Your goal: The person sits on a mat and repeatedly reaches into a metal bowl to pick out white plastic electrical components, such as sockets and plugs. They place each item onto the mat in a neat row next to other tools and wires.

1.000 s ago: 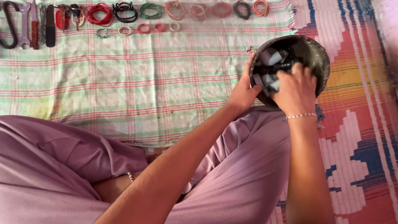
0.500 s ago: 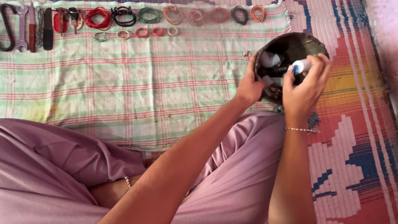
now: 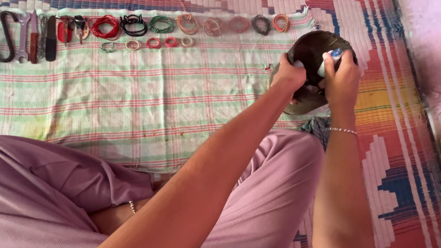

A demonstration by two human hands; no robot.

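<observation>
One head-worn camera looks steeply down, close over the lap, facing the checked cloth [image 3: 139,97]

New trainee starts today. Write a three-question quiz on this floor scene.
1. True or false: both hands grip the dark bowl.
2. Which hand holds a small blue and white thing?
3. The wire coils lie A) in a row on the checked cloth, B) in a heap on the mat.

Key: 1 true, left hand on its rim; 2 right hand; 3 A.
</observation>
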